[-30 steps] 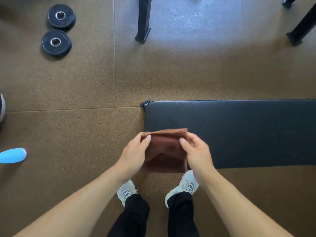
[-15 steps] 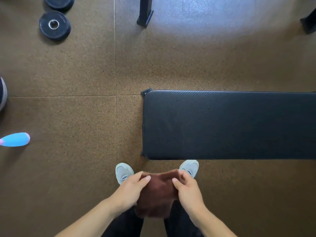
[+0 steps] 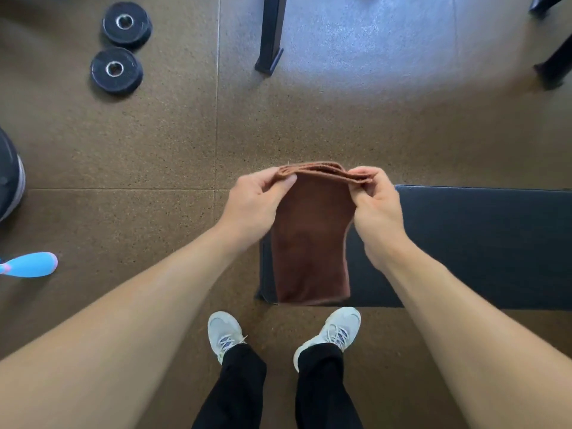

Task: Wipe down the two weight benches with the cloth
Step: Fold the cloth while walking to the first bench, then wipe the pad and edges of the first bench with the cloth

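A folded brown cloth (image 3: 312, 236) hangs in front of me, held up by its top edge. My left hand (image 3: 257, 199) pinches the top left corner and my right hand (image 3: 376, 205) pinches the top right corner. Below and to the right lies a black padded weight bench (image 3: 483, 243), running off the right edge of the view. The cloth hangs over the bench's left end and hides it. Only this one bench pad is in view.
Two black weight plates (image 3: 117, 69) lie on the brown rubber floor at the upper left. A black frame leg (image 3: 270, 35) stands at the top centre, more legs (image 3: 554, 63) at the top right. A blue object (image 3: 29, 264) lies at the left edge. My white shoes (image 3: 224, 332) stand near the bench.
Both hands lifted the cloth from low near my legs up and forward over the bench's left end. The cloth now hangs longer than before.
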